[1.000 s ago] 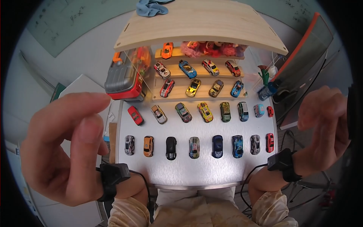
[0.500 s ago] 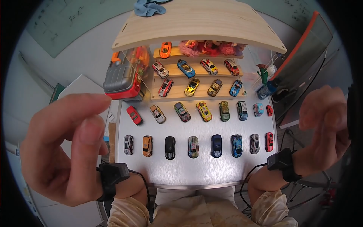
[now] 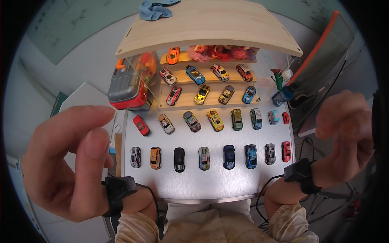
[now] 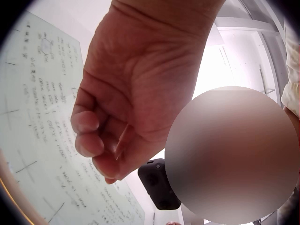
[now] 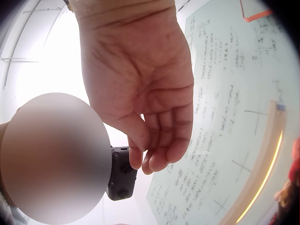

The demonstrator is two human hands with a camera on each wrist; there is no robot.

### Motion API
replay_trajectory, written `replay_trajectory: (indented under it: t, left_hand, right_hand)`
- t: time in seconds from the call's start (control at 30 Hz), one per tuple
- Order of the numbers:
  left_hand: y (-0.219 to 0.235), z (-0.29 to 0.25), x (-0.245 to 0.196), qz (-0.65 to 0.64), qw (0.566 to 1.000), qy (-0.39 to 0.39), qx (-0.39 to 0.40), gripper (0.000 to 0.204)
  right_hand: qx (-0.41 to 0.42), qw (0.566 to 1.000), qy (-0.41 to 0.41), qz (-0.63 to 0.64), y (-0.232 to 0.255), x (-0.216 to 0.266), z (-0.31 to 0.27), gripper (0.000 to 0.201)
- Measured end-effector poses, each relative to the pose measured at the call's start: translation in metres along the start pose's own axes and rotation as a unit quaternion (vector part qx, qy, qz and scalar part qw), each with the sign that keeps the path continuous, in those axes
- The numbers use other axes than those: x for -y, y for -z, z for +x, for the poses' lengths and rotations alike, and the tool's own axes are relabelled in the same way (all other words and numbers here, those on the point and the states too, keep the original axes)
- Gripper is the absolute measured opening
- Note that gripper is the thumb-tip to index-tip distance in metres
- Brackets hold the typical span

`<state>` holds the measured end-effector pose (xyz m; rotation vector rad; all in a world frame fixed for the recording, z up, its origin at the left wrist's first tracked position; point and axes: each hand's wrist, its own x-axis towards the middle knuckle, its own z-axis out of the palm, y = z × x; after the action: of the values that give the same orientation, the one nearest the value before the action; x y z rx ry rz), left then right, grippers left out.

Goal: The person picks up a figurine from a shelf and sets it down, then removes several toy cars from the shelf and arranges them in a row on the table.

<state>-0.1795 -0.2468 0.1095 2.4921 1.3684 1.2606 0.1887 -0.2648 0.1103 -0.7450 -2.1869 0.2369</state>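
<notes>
Both hands are raised at the sides of the table, holding nothing. My left hand (image 3: 69,162) is at the left, its fingers loosely bent and a gap between thumb and forefinger. On the right, my right hand (image 3: 344,135) hangs with loosely curled fingers; its palm shows in the right wrist view. Between them, toy cars stand in two rows on the metal table (image 3: 210,184). The front row includes an orange car (image 3: 155,158), a black car (image 3: 179,159) and a dark blue car (image 3: 229,156). A red car (image 3: 141,125) is nearest the left hand in the back row.
Behind the rows, a stepped wooden rack (image 3: 194,106) bears more toy cars under a wooden board (image 3: 210,26) with a blue cloth (image 3: 154,11). A grey and red toolbox (image 3: 127,87) stands left of it, a blue bottle (image 3: 283,96) right. Black cables run from the wrist cameras.
The head view has shifted slightly, so the table, rack and cars appear a little further left. Both hands keep nearly the same pose, and no car has been moved.
</notes>
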Motion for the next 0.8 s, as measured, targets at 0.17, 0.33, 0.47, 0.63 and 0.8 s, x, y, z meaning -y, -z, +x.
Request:
replay_trajectory:
  t: [0.17,0.33,0.47,0.63,0.8]
  left_hand:
    - [0.001,0.000,0.002,0.004,1.000,-0.012,0.009,0.022]
    - [0.003,0.002,0.001,0.006,1.000,-0.018,0.020,0.022]
    - [0.001,0.005,-0.004,-0.002,0.999,-0.029,0.025,0.022]
    - [-0.005,-0.002,-0.002,0.012,1.000,-0.009,-0.024,0.022]
    - [-0.005,-0.004,-0.004,0.036,0.998,0.036,-0.034,0.022]
  right_hand:
    - [0.024,1.000,-0.020,-0.006,0.004,0.005,0.000,0.015]
    - [0.008,1.000,0.015,-0.009,0.000,-0.001,0.002,0.015]
    - [0.020,0.999,0.028,-0.008,0.002,-0.002,0.006,0.015]
    - [-0.017,0.999,0.022,-0.027,-0.001,-0.002,0.000,0.011]
    - [-0.070,0.997,0.010,-0.012,-0.007,-0.005,-0.007,0.007]
